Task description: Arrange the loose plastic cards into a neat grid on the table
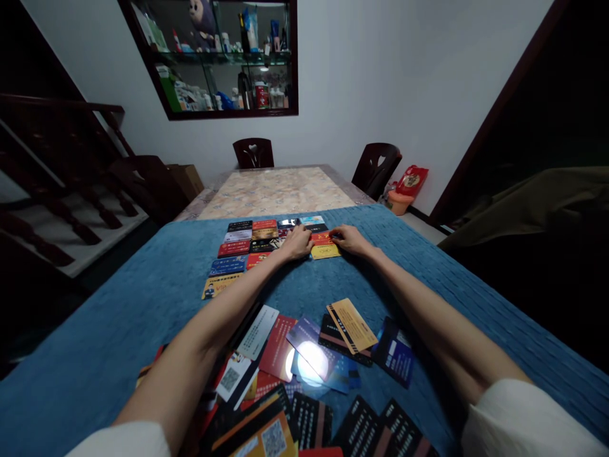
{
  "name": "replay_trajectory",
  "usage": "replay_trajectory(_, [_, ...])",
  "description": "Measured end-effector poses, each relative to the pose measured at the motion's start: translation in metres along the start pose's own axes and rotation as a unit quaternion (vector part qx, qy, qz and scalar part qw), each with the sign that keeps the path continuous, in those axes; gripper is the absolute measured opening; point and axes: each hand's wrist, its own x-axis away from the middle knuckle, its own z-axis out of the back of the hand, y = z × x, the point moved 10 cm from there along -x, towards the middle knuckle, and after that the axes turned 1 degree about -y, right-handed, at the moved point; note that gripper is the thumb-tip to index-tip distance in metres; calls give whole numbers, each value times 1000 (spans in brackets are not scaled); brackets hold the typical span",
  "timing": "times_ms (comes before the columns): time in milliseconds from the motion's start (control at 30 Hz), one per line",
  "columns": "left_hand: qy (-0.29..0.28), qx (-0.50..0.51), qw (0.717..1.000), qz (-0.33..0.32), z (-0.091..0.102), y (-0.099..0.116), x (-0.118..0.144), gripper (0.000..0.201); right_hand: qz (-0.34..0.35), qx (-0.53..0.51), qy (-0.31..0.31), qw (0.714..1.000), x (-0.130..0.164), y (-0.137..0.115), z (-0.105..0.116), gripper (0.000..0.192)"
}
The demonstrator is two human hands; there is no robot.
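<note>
Plastic cards lie in neat rows on the blue cloth. My left hand (297,244) is closed, its curled fingertips at the left edge of a red card (322,238). From the other side, my right hand (352,240) pinches the right edge of that same card. Just below it, nearer to me, lies a yellow card (326,251). To the left are a blue card (228,266), an orange-yellow VIP card (219,285) and a dark red card (233,248). My left forearm and hand hide part of the rows.
Between my forearms loose cards overlap in a pile, among them a gold card (352,324), a dark blue card (394,353) and a red card (278,348). The blue cloth (157,273) covers the near table. Chairs (377,169) stand around the far end.
</note>
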Motion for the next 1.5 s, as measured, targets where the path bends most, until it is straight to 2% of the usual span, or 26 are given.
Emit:
replay_trajectory(300, [-4,-18,999,-29,-1,5,2,28,-28,25,4,999,-3,3,-3,29])
replay_trajectory(600, [-8,-22,999,-30,-1,9,-1,30,-41,23,13,999,-3,5,-3,30])
replay_trajectory(900, [29,-16,999,-31,17,16,12,32,-15,6,35,999,8,-1,7,29])
replay_trajectory(1033, [48,-11,995,-87,27,33,31,30,-7,6,52,999,24,-2,15,30])
replay_trajectory(1200, [31,13,985,-170,28,65,67,33,6,8,61,998,48,-11,25,31])
replay_trajectory(1333, [-3,39,970,-241,28,100,103,41,29,-1,61,998,70,-28,33,28])
replay_trajectory(1500, [-85,53,951,-293,23,136,137,57,73,-46,79,993,100,-54,42,26])
